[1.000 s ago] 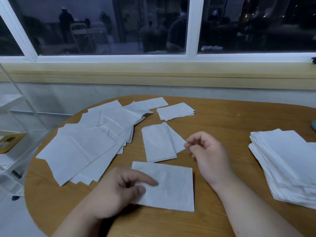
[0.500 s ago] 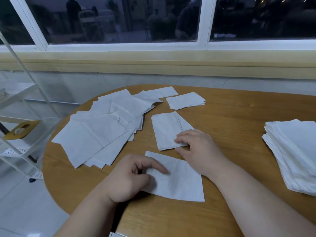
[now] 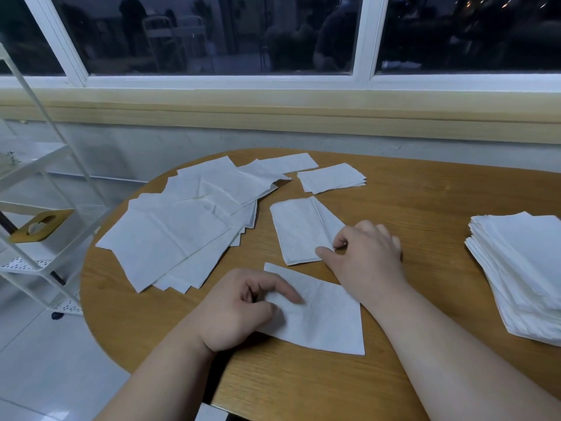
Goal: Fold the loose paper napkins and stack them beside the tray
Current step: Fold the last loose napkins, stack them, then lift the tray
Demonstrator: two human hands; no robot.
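A white napkin (image 3: 324, 320) folded in half lies at the near middle of the round wooden table (image 3: 425, 202). My left hand (image 3: 239, 308) rests on its left end, thumb and forefinger pinching the paper. Just beyond it lies a narrower folded napkin (image 3: 299, 229); my right hand (image 3: 364, 253) pinches its lower right corner between thumb and forefinger. A spread of loose unfolded napkins (image 3: 188, 226) covers the table's left side. A small stack of folded napkins (image 3: 332, 177) sits at the back. No tray is in view.
A tall stack of white napkins (image 3: 522, 271) stands at the table's right edge. A white wire shelf rack (image 3: 39, 208) with a yellow holder (image 3: 39, 227) stands left of the table. A window sill runs behind it.
My right hand came down from above the table onto the narrower folded napkin and took its lower right corner. My left hand stayed on the near napkin. The camera shifted left.
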